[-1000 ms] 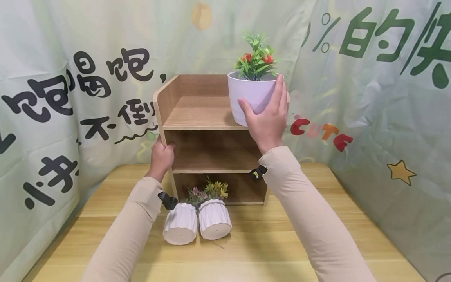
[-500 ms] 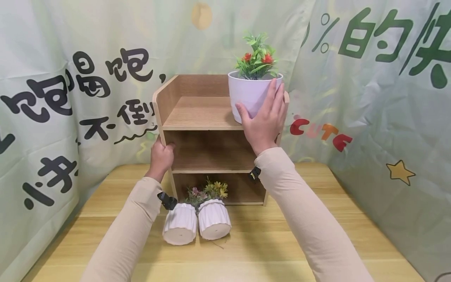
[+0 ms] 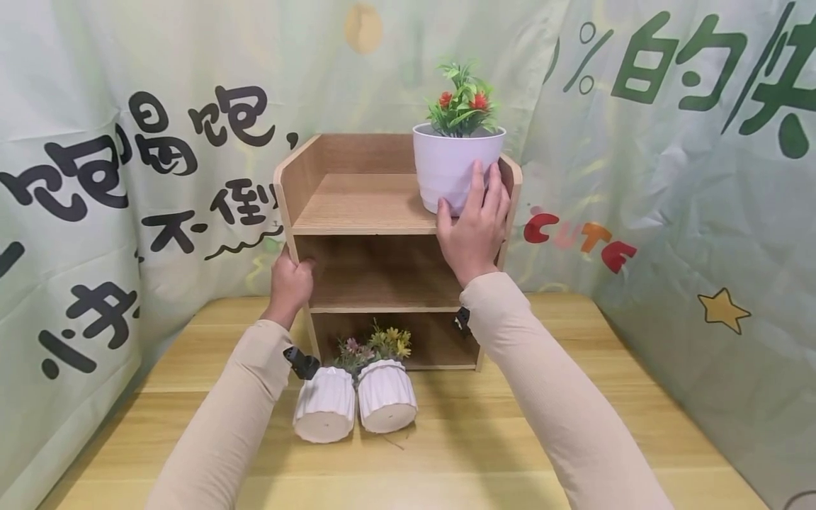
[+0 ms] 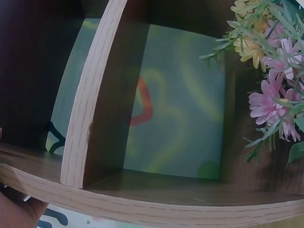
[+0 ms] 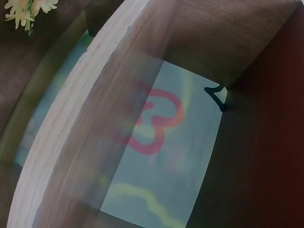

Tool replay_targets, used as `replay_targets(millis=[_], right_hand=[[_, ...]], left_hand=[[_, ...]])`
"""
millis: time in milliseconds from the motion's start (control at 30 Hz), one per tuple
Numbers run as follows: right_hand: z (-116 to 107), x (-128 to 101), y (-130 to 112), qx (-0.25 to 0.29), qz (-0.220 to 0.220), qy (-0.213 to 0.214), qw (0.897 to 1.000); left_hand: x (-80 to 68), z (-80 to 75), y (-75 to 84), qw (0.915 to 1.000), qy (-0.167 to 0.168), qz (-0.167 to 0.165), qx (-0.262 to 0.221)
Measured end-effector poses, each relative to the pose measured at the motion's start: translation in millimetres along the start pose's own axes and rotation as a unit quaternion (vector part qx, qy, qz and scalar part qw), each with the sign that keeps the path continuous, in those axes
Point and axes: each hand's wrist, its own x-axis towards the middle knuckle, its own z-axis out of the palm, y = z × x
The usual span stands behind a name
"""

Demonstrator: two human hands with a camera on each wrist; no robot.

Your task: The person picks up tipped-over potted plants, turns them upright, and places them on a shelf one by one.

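Taking twelve o'clock as straight away from you, you have the lavender pot (image 3: 449,166) at the shelf unit's (image 3: 357,202) one o'clock, upright on the top board. Over the last second it has gone back towards twelve: its foot overlapped the front lip in your head view, and now a strip of bare board shows before it. Your right hand (image 3: 474,234) has dropped too, its fingertips below the rim instead of up beside it. Those fingers lie extended against the pot's front, not wrapped round it; whether they bear any weight, you cannot tell. That suggests pushing more than carrying, with the placing mostly done.

Your left hand (image 3: 292,287), well apart from the right, hasn't changed: it grips the unit's side panel around nine o'clock, which probably steadies it against the push. Also unmoved, one ribbed pot (image 3: 325,405) lies tipped at seven o'clock and a second ribbed pot (image 3: 387,397) at six, both on the table (image 3: 459,453).
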Motion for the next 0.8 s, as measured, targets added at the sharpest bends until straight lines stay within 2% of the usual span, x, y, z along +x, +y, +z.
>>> replay_targets(millis=[167, 400, 600, 800], right_hand=[[-1.8, -1.0, 0.4, -0.001, -0.009, -0.01, 1.0], [-8.9, -4.0, 7.4, -0.007, -0.052, -0.035, 0.998], [-10.5, -11.3, 13.3, 0.024, -0.093, -0.017, 0.995], [-12.0, -20.6, 23.2, 0.014, -0.127, 0.004, 0.992]], left_hand=[[0.0, -0.5, 0.1, 1.0, -0.001, -0.001, 0.001], [0.2, 0.5, -0.3, 1.0, -0.001, -0.005, 0.002], [-0.6, 1.9, -0.5, 1.0, 0.001, -0.005, 0.001], [-0.7, 2.1, -0.1, 1.0, 0.007, 0.004, 0.003]])
